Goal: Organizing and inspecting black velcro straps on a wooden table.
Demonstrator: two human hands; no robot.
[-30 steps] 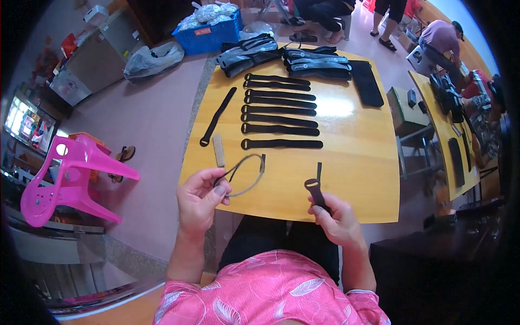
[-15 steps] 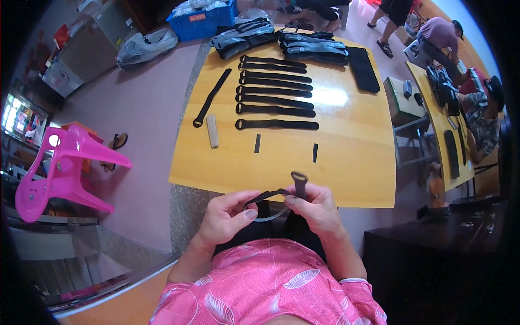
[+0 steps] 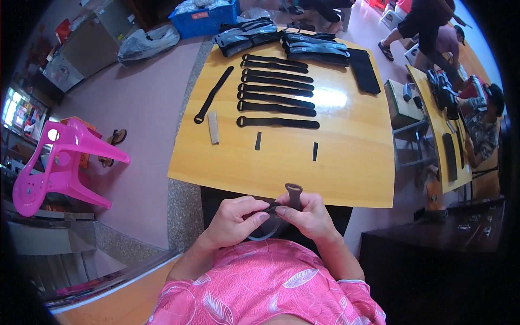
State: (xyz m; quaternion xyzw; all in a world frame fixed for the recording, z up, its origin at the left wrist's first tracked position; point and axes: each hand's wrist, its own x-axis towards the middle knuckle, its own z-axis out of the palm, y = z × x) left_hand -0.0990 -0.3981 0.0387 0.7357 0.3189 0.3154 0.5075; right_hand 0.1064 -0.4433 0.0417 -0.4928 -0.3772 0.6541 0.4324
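Just off the table's front edge, my left hand (image 3: 238, 219) and my right hand (image 3: 310, 214) pinch a black strap (image 3: 293, 196) between thumbs and fingers. Its end with a slot-like ring sticks up above my right hand. The rest curves into a loop, with a paler grey edge hanging below my fingers; the join is hidden by the fingertips. On the yellow table (image 3: 346, 162) ahead, several black straps (image 3: 279, 123) with ring ends lie in a row. Two short dark strips (image 3: 258, 141) sit nearer me.
A lone strap (image 3: 214, 95) and a pale narrow block (image 3: 213, 128) lie at the table's left. Bundled straps (image 3: 317, 50) and a black flat piece (image 3: 365, 70) are at the back. A pink stool (image 3: 70, 157) stands left. People work at another table (image 3: 449, 157) on the right.
My hands have come closer together, and the strap between them is bent into a tighter loop. At the back right, a standing person has moved nearer the other table.
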